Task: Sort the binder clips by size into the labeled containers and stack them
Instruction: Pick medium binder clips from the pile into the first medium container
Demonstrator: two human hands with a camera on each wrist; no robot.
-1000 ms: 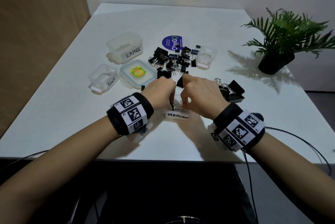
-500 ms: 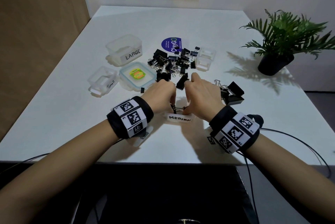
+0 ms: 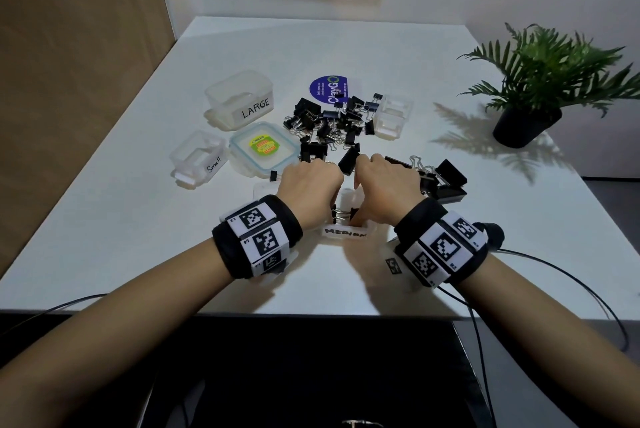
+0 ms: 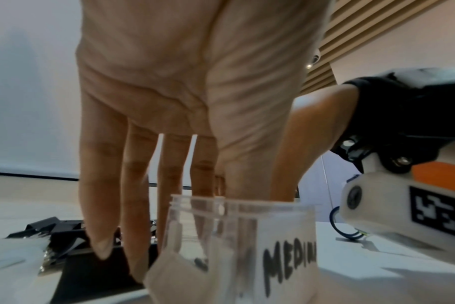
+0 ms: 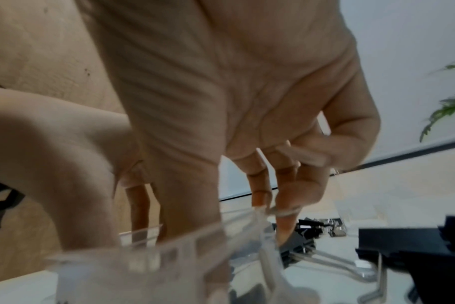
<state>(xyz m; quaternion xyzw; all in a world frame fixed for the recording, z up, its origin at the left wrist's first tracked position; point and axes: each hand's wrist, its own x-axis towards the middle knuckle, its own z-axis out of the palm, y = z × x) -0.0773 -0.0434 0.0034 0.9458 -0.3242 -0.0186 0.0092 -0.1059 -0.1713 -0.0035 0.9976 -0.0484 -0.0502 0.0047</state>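
A clear container labelled MEDIUM [image 3: 346, 232] stands near the table's front edge, with wire-handled binder clips [image 3: 341, 216] in it. My left hand [image 3: 311, 185] hangs over its left side. In the left wrist view its fingers [image 4: 138, 205] point straight down, the outer ones outside the container wall [image 4: 247, 236]. My right hand [image 3: 384, 188] hangs over the right side, thumb down inside the container [image 5: 169, 257], other fingers loosely curled outside it. The blurred wall hides whether that thumb pinches a clip. A pile of unsorted black clips [image 3: 332, 122] lies behind the hands.
Clear containers labelled LARGE [image 3: 242, 98] and Small [image 3: 197, 157] stand at the left beside a lid with a green sticker [image 3: 263, 150]. Big black clips [image 3: 446, 181] lie right of my right hand. Another clear box [image 3: 393, 115] and a potted plant [image 3: 533, 98] sit at the right.
Both hands have stayed over the MEDIUM container and drawn slightly apart. The clip between them now sits a little lower, inside the container.
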